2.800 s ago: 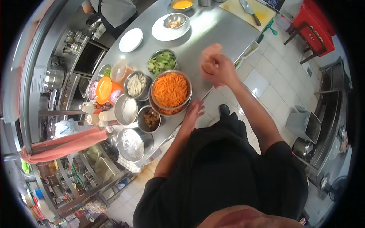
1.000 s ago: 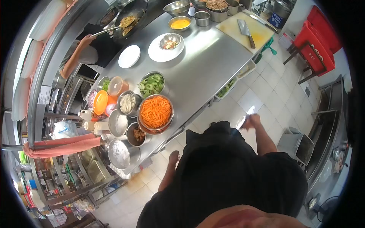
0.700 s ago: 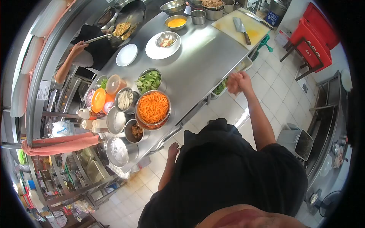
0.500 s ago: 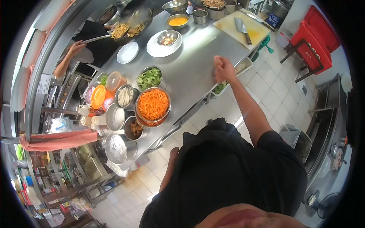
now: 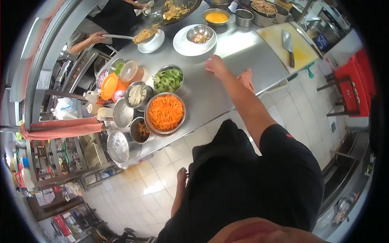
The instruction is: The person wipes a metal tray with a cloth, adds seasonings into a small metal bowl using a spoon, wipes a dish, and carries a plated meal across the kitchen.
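Head view: the right hand (image 5: 216,66), half open with nothing visible in it, is just beside the white plate (image 5: 181,47) on the steel table (image 5: 202,94). The plate (judged stiff, smooth and breakable) suits a level, two-sided rim grip; the metal bowl (image 5: 198,29) on it could slide. The left hand (image 5: 181,175) hangs low, contents indeterminable.

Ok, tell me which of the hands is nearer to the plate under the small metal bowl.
Right. The right hand is close to the near edge of the plate; the left hand hangs much farther back, beyond the table.
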{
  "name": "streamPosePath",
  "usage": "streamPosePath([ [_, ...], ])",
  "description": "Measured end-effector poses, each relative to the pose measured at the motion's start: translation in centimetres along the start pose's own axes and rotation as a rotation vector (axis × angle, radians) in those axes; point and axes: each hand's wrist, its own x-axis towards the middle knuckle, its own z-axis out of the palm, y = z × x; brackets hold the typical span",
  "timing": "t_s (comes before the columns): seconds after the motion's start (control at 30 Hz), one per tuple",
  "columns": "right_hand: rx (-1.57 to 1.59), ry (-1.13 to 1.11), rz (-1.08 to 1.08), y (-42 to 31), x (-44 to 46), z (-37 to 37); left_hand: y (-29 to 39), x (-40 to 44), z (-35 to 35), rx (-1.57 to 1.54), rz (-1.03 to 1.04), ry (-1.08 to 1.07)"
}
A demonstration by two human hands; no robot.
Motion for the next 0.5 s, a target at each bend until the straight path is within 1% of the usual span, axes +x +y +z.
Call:
streamPosePath([
  [0.07, 0.075, 0.078, 0.138, 0.1, 4.1, 1.7, -0.3, -2.4, 1.9, -0.119, -0.118, 0.128],
  [0.13, 0.060, 0.038, 0.113, 3.2, 8.0, 1.9, -1.0, -2.9, 4.6, -0.123, -0.110, 0.155],
  [0.17, 0.040, 0.026, 0.064, 3.3, 11.2, 1.7, -1.8, -2.6, 6.3, -0.106, -0.092, 0.145],
  [0.2, 0.136, 0.136, -0.216, 4.1, 12.5, 2.8, -2.3, -2.9, 7.9, -0.090, -0.090, 0.137],
  [0.23, -0.037, 0.077, -0.053, -1.1, 8.2, 3.1, -2.4, -3.1, 9.4, -0.081, -0.094, 0.137],
  [0.3, -0.017, 0.204, 0.039, -1.3, 8.4, 3.1, -1.7, -3.6, 12.1, -0.070, -0.107, 0.138],
  [0.43, 0.028, 0.167, 0.105, -1.2, 7.1, 1.0, -0.2, -4.7, 15.6, -0.069, -0.093, 0.148],
  [0.5, -0.003, 0.104, 0.125, -3.6, 4.1, -0.6, 0.0, -5.4, 16.9, -0.082, -0.070, 0.159],
])
